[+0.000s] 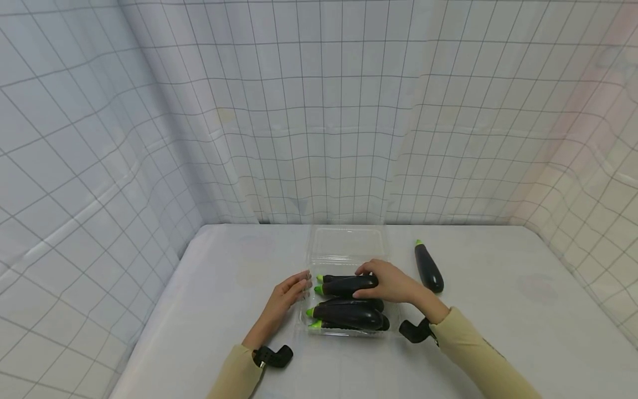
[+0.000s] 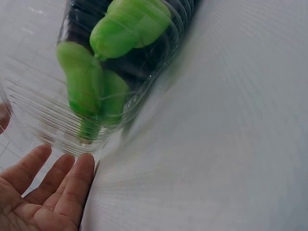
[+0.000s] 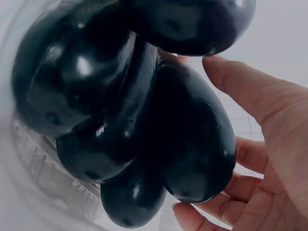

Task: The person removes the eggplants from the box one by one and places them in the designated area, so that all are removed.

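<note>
A clear plastic clamshell box [image 1: 394, 324] holds several dark eggplants with bright green stem ends. My right hand [image 1: 391, 281] reaches over the box from the right and grips the blunt end of an eggplant [image 1: 344, 286] in the far part of the pile. In the right wrist view, the thumb [image 3: 236, 79] and fingers lie on either side of an eggplant [image 3: 199, 139]. My left hand [image 1: 283, 302] is at the box's left side with fingers loosely extended. In the left wrist view its fingertips [image 2: 84, 163] are right at the ribbed wall, below the green stem ends [image 2: 84, 82].
Another eggplant [image 1: 428, 267] lies on the white table [image 1: 498, 288] to the right of the box. The box's transparent lid [image 1: 347, 244] lies folded back towards the far edge. A white grid-patterned curtain [image 1: 319, 122] hangs behind the table and along both sides.
</note>
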The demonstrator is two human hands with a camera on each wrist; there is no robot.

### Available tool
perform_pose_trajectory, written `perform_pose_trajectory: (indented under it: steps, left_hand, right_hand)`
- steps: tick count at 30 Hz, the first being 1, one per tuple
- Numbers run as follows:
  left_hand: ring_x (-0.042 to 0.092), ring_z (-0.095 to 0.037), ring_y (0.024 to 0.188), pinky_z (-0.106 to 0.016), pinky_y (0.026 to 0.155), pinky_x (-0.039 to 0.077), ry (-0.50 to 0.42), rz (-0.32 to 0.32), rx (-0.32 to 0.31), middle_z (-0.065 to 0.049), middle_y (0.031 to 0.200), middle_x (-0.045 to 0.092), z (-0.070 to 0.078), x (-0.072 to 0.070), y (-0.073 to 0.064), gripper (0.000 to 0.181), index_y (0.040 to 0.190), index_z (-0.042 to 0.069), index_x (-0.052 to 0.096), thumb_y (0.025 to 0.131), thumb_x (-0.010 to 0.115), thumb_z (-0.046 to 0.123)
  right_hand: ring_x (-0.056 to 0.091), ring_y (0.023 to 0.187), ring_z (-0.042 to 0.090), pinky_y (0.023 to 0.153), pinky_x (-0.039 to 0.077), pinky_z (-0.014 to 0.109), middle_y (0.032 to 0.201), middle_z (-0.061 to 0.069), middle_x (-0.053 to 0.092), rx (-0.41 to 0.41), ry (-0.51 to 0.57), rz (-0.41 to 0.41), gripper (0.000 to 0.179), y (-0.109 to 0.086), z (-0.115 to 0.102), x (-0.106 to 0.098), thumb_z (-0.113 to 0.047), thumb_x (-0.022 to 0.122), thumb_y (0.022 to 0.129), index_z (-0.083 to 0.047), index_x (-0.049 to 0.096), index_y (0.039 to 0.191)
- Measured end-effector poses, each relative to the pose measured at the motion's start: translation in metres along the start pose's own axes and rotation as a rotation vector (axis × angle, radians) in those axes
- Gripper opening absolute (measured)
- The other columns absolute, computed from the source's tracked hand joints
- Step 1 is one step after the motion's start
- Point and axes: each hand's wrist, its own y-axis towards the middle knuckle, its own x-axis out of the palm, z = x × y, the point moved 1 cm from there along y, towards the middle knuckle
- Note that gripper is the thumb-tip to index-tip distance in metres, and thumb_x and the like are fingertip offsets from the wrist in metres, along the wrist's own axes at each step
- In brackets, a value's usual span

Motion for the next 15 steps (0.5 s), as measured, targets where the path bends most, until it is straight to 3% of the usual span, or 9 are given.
perform_pose_trajectory:
  steps: [7,15]
  left_hand:
    - [0.043,-0.032,0.127,-0.03,0.094,0.045,0.012,-0.047,-0.025,-0.021,0.142,0.042,0.028,0.005,-0.009,0.046,0.139,-0.007,0.04,0.101,0.048,0.017]
    - [0.044,-0.032,0.127,-0.032,0.095,0.044,0.029,-0.043,-0.033,-0.021,0.141,0.043,0.028,0.004,-0.009,0.046,0.139,-0.007,0.04,0.101,0.048,0.017]
  right_hand:
    - [0.053,0.088,0.015,0.076,0.047,0.035,0.101,0.001,0.059,0.037,0.014,-0.01,0.046,0.0,0.0,0.0,-0.041,0.072,0.084,-0.006,0.064,0.112]
    - [0.055,0.089,0.016,0.077,0.047,0.036,0.101,0.002,0.06,0.02,-0.003,0.0,0.045,-0.001,0.0,0.0,-0.041,0.07,0.085,-0.004,0.066,0.109]
